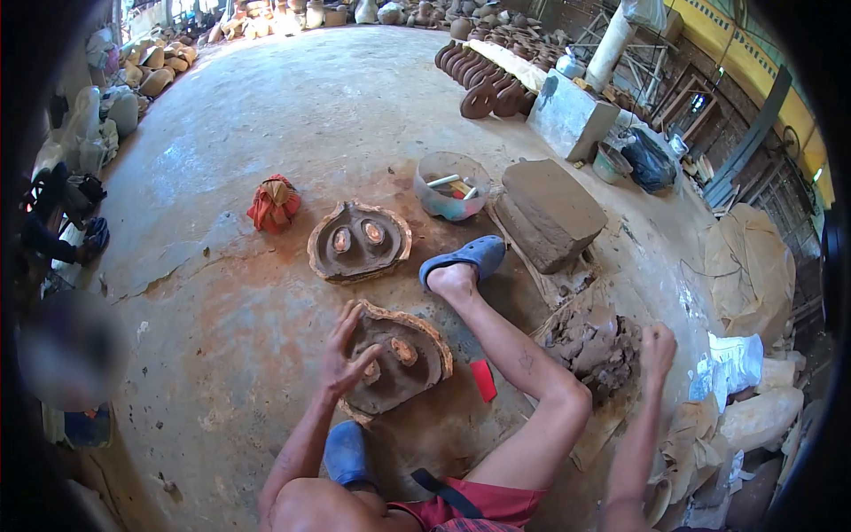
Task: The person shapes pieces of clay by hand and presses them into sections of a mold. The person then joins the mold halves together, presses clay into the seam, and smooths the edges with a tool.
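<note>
My left hand [346,356] lies over the left side of the nearer mould [425,377], its fingers stretched and the thumb apart. This mould has a rough orange rim, a grey clay lining and two oval orange bumps; my hand partly covers one. Just beyond it is a similar mould [359,262], also lined with clay. On the right, my right hand [658,350] is closed in a fist beside a heap of torn, wet clay [598,350]. Whatever the fist may hold is hidden. A red flat piece [483,380] lies between the nearer mould and my leg.
Beyond my blue clog [470,259] stand a clear tub [452,202] with tools and a large clay block [554,213]. A red cloth bundle [275,204] lies at left. Dark round clay pieces [479,99] line the back. Another person's foot [93,239] shows far left.
</note>
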Demonstrator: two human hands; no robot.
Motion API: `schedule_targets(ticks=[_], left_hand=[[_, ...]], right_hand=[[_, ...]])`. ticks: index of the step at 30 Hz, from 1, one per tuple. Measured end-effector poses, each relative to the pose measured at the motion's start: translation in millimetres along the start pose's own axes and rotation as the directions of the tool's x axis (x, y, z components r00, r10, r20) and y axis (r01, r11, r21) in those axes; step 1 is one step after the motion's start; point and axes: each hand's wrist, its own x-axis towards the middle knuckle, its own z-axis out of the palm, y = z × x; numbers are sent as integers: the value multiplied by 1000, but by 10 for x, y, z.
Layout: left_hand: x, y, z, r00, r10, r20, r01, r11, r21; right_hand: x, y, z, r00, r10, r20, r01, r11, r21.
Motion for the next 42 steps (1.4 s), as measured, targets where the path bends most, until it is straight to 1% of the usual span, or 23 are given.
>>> schedule_targets(ticks=[1, 2, 4, 5, 6, 7, 9, 10, 12, 15, 16, 18, 20, 22, 23, 25, 28, 30, 33, 34, 37, 40, 42], left_hand=[[39, 112, 169, 1000, 7, -1, -7, 965, -262], [73, 240, 319, 1000, 13, 4, -12, 967, -256], [126, 774, 505, 981, -110, 161, 195, 564, -803], [98, 914, 592, 980, -106, 168, 199, 571, -797], [67, 1020, 661, 945, -158, 288, 327, 384, -863], [43, 1111, 697, 895, -184, 407, 438, 177, -882], [31, 1178, 636, 856, -339, 390, 450, 118, -885], [13, 1135, 575, 828, -416, 375, 429, 39, -903], [-22, 857, 474, 791, -492, 364, 462, 92, -882], [-142, 716, 581, 825, -466, 321, 412, 106, -905], [-154, 689, 620, 844, -427, 324, 392, 80, -916], [-145, 713, 718, 865, -385, 322, 370, 55, -928], [-167, 899, 844, 893, -408, 189, 307, 245, -920], [50, 1009, 610, 990, -105, 98, 133, 411, -902], [95, 1026, 534, 978, -204, 32, 105, 358, -928], [60, 1132, 413, 949, -315, -17, 82, 297, -951], [-30, 1164, 419, 996, 85, -23, -59, 455, -889], [-12, 1152, 354, 994, 49, 102, 55, 582, -812], [80, 1307, 127, 984, -175, 43, 124, 481, -868], [165, 1221, 118, 985, 5, -170, -136, 625, -769], [215, 1322, 114, 955, 286, -85, -243, 581, -777], [535, 1506, -98, 992, 102, -73, -125, 742, -659], [549, 1522, -106, 988, 130, -85, -154, 739, -656]], right_hand=[[-228, -268, 85, 995, -90, -54, 99, 972, 211], [-487, -601, 259, 970, -198, -139, 238, 893, 383], [-1092, -1427, 572, 990, -128, 64, 48, 717, 696], [-1381, -1825, 735, 958, -277, -75, 230, 586, 777], [-1705, -2219, 788, 943, -325, -74, 234, 489, 840], [-1946, -2430, 865, 852, -521, -52, 321, 441, 838], [-2390, -2715, 1152, 709, -690, -143, 565, 436, 700], [-2397, -2741, 1167, 648, -761, -39, 542, 424, 726], [-2333, -2691, 1018, 467, -875, 127, 670, 444, 595], [-2219, -2700, 1058, 367, -912, 186, 659, 396, 640], [-2169, -2731, 1053, 367, -911, 191, 659, 399, 637], [-2028, -2854, 1054, 723, -687, 74, 311, 420, 853], [-2054, -3229, 1040, 828, -556, 67, 312, 558, 769], [-2194, -3347, 1067, 724, -688, 55, 225, 311, 924], [-2342, -3353, 887, 642, -753, 144, 312, 428, 848], [-2440, -3350, 971, 598, -781, 183, 283, 418, 863], [-2230, -3341, 1385, 551, -800, 236, 162, 380, 911], [-2094, -3363, 1478, 702, -709, 73, 173, 268, 948], [-2478, -3300, 1239, 564, -823, 62, 237, 233, 943], [-2512, -3342, 1190, 534, -844, 46, 224, 194, 955], [-2254, -3586, 1328, 587, -809, 22, 2, 29, 1000], [-2179, -3736, 845, 575, -809, -120, 273, 52, 961], [-2000, -3913, 888, 549, -814, -191, 377, 37, 926]])
